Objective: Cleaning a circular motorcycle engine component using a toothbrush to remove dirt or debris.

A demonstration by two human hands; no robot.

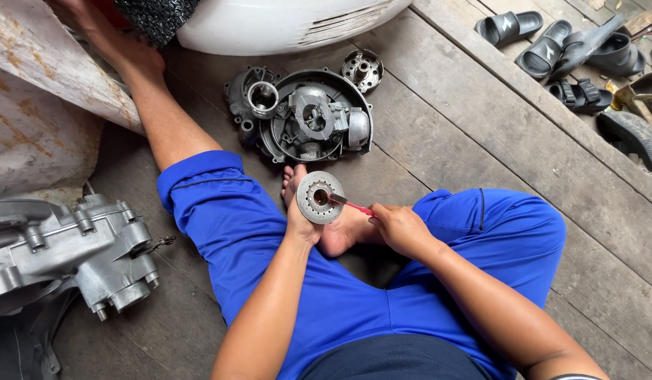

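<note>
Weathered wooden floorboards (480,127) carry everything. Left hand (301,224) grips a round metal disc (317,198) from behind, fingers curled on its rim, held above a bare foot (340,232). Right hand (400,226) pinches a red-handled brush (350,205), tip in the disc's centre hole. Just beyond lies an engine cover (305,116); another engine casing (65,253) sits at the left edge, sandals (551,42) top right.

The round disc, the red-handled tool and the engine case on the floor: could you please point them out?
Round disc (313,204): head view, on its flat face.
Red-handled tool (355,205): head view, on its red handle.
Engine case (305,116): head view, on its central housing.
</note>
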